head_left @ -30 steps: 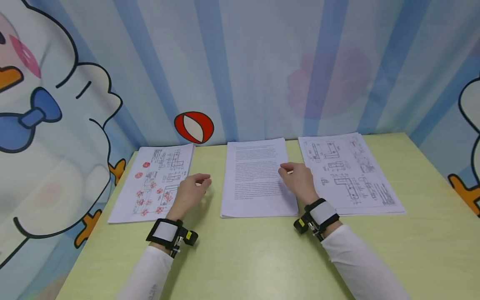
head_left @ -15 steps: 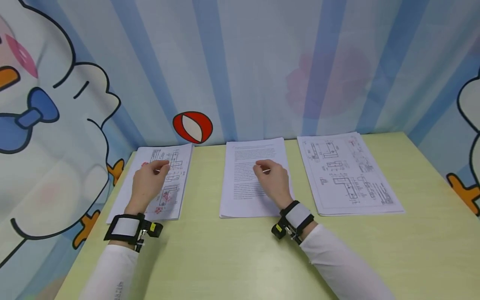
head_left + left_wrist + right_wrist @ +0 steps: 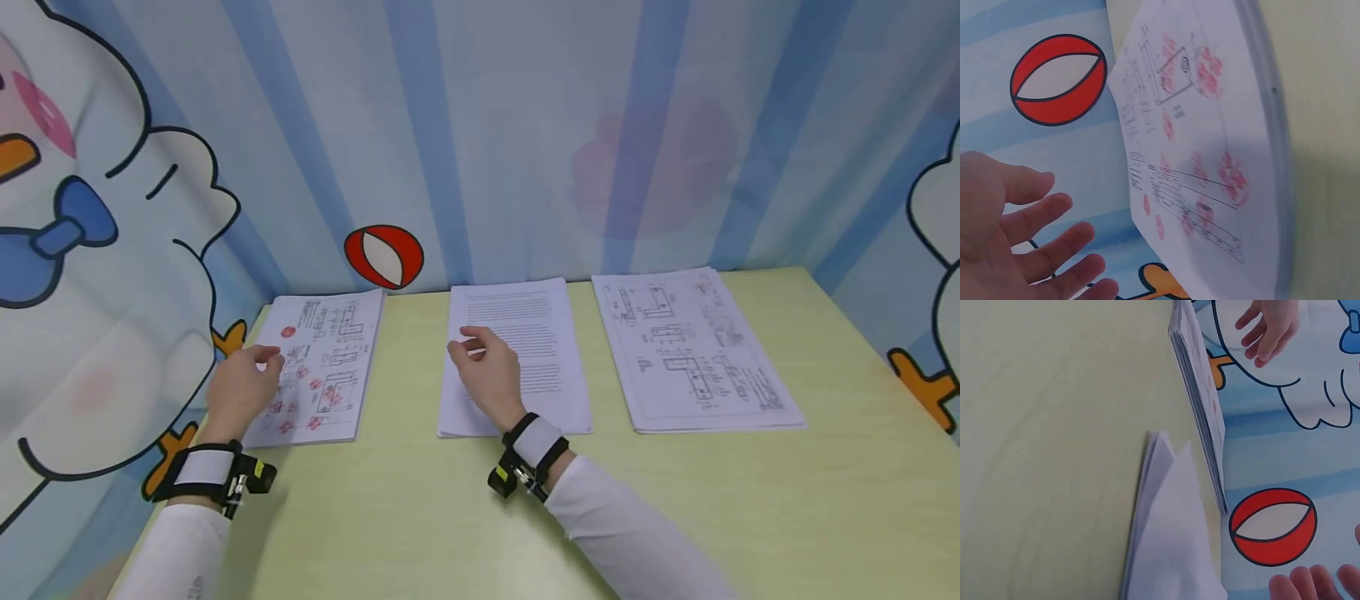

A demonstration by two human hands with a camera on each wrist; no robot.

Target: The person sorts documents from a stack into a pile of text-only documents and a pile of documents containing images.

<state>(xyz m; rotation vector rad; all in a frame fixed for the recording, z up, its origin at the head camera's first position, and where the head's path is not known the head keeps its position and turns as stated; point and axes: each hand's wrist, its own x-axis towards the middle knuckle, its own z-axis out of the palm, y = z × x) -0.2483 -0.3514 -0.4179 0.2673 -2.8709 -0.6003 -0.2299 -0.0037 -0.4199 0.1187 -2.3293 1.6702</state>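
A blue-striped curtain with a printed red-and-white ball (image 3: 384, 257) backs the pale yellow-green table (image 3: 420, 517) I am watching. Three paper stacks lie along its far side. At the left, my head view shows the left hand (image 3: 243, 387) overlapping the outer edge of the red-marked drawing stack (image 3: 322, 367); the left wrist view shows its fingers loosely spread, apart from the sheets, holding nothing. I see the right hand (image 3: 487, 371) above the printed-text stack (image 3: 540, 333) in the middle, its fingers softly bent, thumb and forefinger slightly parted, gripping nothing. The right-hand drawing stack (image 3: 693, 354) lies well apart from both hands.
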